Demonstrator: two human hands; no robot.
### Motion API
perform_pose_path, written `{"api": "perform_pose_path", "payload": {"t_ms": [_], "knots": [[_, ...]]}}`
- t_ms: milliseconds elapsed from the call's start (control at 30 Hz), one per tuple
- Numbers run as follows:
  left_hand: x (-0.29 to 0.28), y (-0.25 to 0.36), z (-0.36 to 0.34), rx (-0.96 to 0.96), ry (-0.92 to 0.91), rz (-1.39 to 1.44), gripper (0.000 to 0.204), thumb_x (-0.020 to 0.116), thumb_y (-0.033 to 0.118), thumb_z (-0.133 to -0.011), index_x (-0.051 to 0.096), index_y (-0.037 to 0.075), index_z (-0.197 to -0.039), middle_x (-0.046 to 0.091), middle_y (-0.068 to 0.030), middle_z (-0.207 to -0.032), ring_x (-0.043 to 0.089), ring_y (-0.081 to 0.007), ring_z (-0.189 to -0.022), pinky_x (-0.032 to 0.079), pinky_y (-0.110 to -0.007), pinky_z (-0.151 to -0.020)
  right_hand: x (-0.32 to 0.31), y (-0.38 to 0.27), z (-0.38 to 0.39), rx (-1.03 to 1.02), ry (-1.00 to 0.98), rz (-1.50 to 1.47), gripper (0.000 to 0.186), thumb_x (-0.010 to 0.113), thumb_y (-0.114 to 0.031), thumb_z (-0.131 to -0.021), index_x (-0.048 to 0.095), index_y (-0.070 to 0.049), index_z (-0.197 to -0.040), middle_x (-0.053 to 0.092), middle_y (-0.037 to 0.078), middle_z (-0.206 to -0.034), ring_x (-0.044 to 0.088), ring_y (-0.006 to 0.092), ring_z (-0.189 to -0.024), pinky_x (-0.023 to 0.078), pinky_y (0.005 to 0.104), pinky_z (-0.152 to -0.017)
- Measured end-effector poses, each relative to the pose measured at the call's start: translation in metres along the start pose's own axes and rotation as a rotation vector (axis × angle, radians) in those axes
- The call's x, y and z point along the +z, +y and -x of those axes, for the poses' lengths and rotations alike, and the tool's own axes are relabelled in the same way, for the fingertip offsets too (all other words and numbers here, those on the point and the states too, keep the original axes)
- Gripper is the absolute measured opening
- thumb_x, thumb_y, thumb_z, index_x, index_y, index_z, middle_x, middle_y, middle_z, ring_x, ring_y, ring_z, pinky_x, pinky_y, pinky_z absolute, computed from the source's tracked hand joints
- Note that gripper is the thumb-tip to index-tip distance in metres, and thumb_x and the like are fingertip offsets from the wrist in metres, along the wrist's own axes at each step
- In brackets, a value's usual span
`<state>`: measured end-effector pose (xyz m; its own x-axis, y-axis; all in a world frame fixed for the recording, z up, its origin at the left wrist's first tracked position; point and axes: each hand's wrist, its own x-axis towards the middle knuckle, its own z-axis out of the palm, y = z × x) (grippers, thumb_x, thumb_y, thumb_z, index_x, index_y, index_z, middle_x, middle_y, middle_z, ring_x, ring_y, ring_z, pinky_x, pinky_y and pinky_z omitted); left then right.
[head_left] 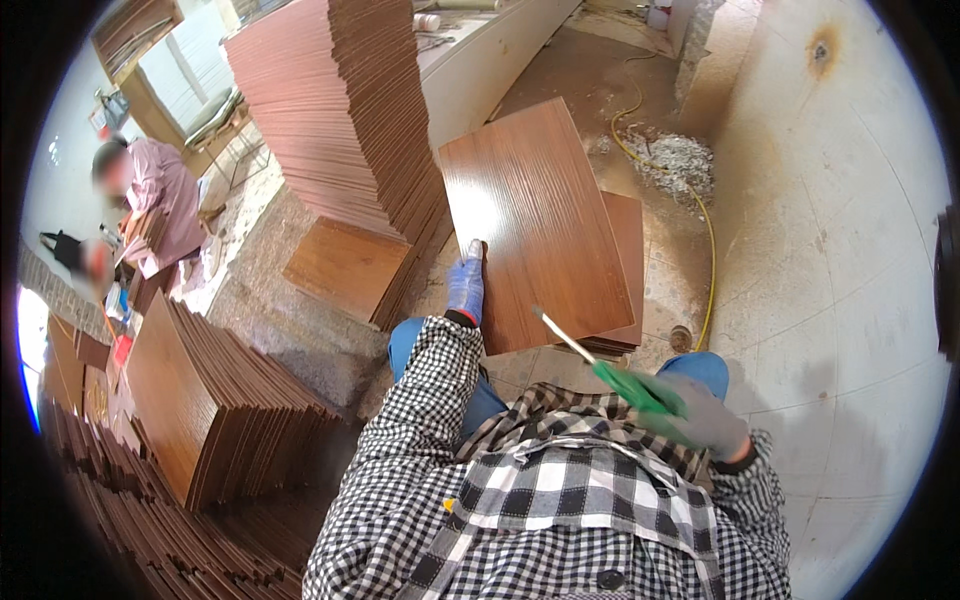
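Head view: tall stack [345, 120] beside brown board [545, 225]

Two gloved hands here, so one left hand [467, 285] and one right hand [708, 412]. I get one green-handled tool [640, 393] and one brown board [535, 220] being held. Then one other person [170, 190], one yellow hose [713, 270], one heap of pale scraps [690, 155]. At least three board stacks [300, 110], but the boards in them are packed too tight to count, sorry lol.
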<state>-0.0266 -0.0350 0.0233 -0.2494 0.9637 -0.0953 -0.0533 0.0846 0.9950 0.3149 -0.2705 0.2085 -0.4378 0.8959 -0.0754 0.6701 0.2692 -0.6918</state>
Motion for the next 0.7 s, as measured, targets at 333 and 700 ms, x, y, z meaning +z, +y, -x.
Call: {"api": "perform_pose_path", "payload": {"t_ms": [333, 700], "knots": [[0.019, 0.007, 0.051, 0.031, -0.163, -0.110, 0.056, 0.064, 0.050, -0.101, 0.068, -0.003, -0.116, 0.071, -0.0088, -0.099, 0.063, -0.0162, -0.087, 0.053, -0.033, -0.080, 0.000, -0.009, -0.089, 0.063, 0.311, 0.049, 0.054, 0.062, -0.048, -0.098, 0.062, -0.011, -0.136, 0.072, 0.023, -0.103, 0.071, 0.0352, -0.094, 0.055, 0.0465, -0.081], [-0.130, 0.088, 0.060, 0.291, 0.115, 0.087, 0.035, 0.059, 0.034, -0.107, 0.070, 0.001, -0.108, 0.071, -0.0020, -0.099, 0.061, -0.0093, -0.091, 0.052, -0.028, -0.079, 0.026, 0.076, -0.033, 0.140, 0.274, -0.481, 0.045, 0.064, -0.029, -0.100, 0.061, 0.002, -0.133, 0.063, 0.005, -0.094, 0.056, 0.0130, -0.083, 0.048, 0.0288, -0.074]]}}
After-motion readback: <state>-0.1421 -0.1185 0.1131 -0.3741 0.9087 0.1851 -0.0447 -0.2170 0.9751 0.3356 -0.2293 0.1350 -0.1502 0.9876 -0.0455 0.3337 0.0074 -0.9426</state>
